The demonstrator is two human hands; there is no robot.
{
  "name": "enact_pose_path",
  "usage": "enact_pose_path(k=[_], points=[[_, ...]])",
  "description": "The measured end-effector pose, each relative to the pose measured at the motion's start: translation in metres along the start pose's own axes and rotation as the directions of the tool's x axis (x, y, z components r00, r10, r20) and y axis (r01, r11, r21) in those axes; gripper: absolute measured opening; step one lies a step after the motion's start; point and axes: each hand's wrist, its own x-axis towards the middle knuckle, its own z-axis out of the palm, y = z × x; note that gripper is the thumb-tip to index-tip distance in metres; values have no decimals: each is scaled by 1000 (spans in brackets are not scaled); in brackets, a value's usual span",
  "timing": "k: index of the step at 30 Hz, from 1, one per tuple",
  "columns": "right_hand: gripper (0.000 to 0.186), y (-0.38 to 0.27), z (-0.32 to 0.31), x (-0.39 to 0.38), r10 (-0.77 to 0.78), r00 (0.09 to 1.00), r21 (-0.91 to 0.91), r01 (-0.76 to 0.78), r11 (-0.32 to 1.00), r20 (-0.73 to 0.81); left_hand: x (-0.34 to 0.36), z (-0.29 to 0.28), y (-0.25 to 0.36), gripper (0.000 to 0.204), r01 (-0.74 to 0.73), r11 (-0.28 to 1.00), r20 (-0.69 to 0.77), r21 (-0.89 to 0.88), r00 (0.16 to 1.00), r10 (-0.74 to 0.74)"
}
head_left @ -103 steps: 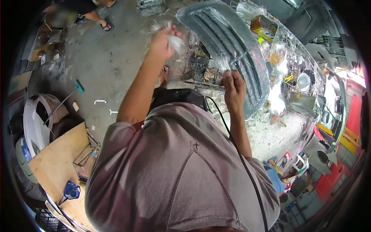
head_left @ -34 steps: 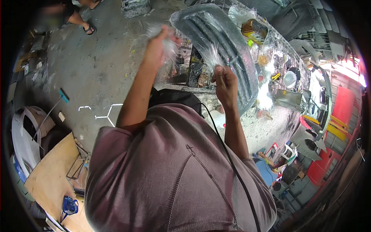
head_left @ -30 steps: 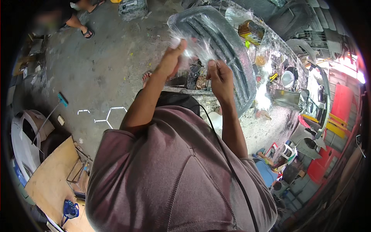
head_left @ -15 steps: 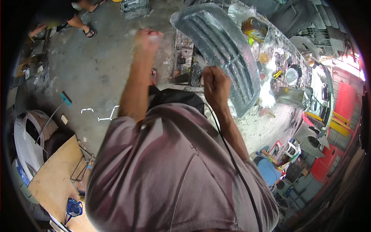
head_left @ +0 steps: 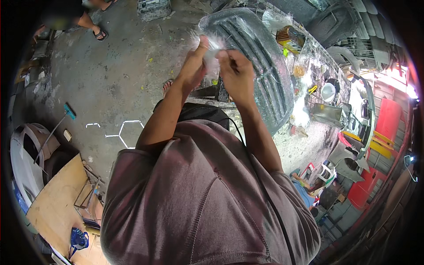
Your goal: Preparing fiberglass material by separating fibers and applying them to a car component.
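Two hands (head_left: 191, 70) (head_left: 239, 78) clamp fingers (head_left: 203, 41) on fibres (head_left: 213, 43) left of a yellow box (head_left: 290, 39) (print unreadable).

A stained concrete floor (head_left: 119, 84) and moulded panels (head_left: 270, 73) show a workshop.

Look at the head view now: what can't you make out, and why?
In the head view:
Right hand: blurred; its hold on the pale fibres is unclear.
Left hand: most fingers hidden by its back.
Ribbed grey panel: left edge partly behind the right hand.
Co-worker: partly blurred, cut off by the top edge.
White round vessel: any contents too small.
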Motion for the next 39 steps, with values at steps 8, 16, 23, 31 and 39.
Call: enact_pose_path(k=[8, 16, 23, 31, 39], points=[[20, 6, 0, -10, -87, 987, -153, 66, 986, -136, 0, 12, 11, 38, 36, 919, -7, -394, 999, -42], [32, 21, -3, -8, 161, 956, 128, -196, 972, 245, 2, 20, 12, 30, -10, 936, 13, -352, 1000, 15], [29, 24, -11, -51, -156, 988, -163, 152, 975, -17, 42, -58, 42, 24, -84, 681, 38, -727, 986, 162], [41, 35, -52, -46, 98, 992, 120, -107, 987, 77, 44, -62, 25, 11, -52, 941, -186, -335, 982, -12], [38, 118, -97, -3, 234, 970, -225, -242, 944, -64, 14, -112, 11, 15, -26, 960, -250, -277, 967, -46]])
